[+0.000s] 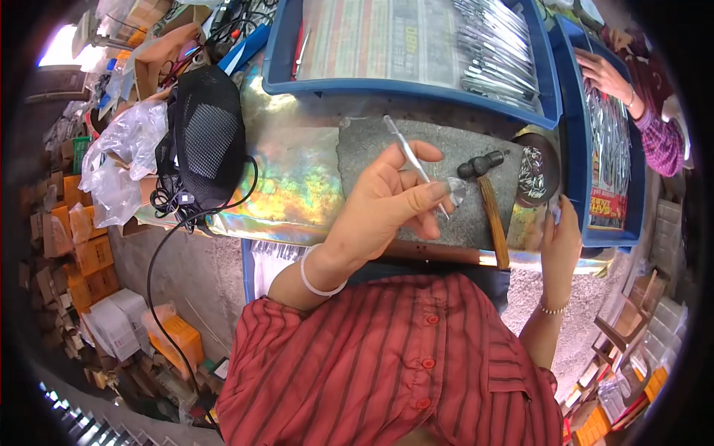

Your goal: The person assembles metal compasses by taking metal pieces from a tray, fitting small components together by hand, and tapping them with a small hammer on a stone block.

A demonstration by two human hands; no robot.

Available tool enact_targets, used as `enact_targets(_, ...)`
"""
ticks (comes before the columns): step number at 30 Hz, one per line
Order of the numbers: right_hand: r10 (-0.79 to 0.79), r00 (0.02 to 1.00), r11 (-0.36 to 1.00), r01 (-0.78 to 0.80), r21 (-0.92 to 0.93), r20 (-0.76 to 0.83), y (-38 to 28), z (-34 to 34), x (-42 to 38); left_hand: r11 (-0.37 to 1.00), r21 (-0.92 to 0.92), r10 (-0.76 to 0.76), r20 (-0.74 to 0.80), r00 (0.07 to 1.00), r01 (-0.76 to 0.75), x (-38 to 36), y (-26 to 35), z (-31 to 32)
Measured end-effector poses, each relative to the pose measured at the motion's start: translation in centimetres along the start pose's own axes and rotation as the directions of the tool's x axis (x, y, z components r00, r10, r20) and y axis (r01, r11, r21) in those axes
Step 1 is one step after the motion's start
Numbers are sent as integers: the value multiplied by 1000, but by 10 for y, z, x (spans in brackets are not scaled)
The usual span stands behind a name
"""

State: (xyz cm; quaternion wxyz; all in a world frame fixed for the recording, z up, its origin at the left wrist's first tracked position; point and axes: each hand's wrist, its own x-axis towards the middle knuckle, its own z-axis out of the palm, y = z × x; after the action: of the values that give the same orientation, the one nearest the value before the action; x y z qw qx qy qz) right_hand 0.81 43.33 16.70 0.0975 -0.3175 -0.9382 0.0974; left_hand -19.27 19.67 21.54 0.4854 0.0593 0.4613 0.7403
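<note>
Over the grey stone slab (431, 160), my left hand (387, 204) pinches metal tweezers (416, 165); at three o'clock, my right hand (561, 241), fingers loosely spread, rests beside the hammer (487, 201).

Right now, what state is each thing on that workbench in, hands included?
Left hand: raised, fingers pinched shut on the metal tweezers.
Right hand: resting at the bench edge, holding nothing that I can see.
Hammer: lying flat on the grey pad, untouched.
Dark bowl: holding shiny metal pieces.
Blue tray: lined with paper, metal pieces piled at one side.
Clear plastic bag: crumpled.
</note>
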Motion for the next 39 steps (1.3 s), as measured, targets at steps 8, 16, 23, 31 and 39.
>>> enact_targets(8, 80, 995, 990, -71, -121, 67, 14, 25, 11, 991, 19, -133, 76, 988, 132, -3, -9, 0)
enact_targets(16, 167, 975, 985, -160, -59, 144, 9, -4, -17, 976, 124, -192, 89, 977, 180, -3, -10, -2)
enact_targets(23, 175, 950, 773, -296, 561, 260, -2, -49, -32, 976, 134, -188, 122, 975, 172, -2, -16, -2)
enact_targets(31, -93, 892, 165, -425, 890, 443, -98, -63, -9, 882, 469, -23, 160, 987, -56, -20, -20, 6)
enact_targets(39, -201, 878, 116, -419, 901, 434, -145, -51, 3, 677, 597, 347, 257, 902, -431, -34, -17, -1)
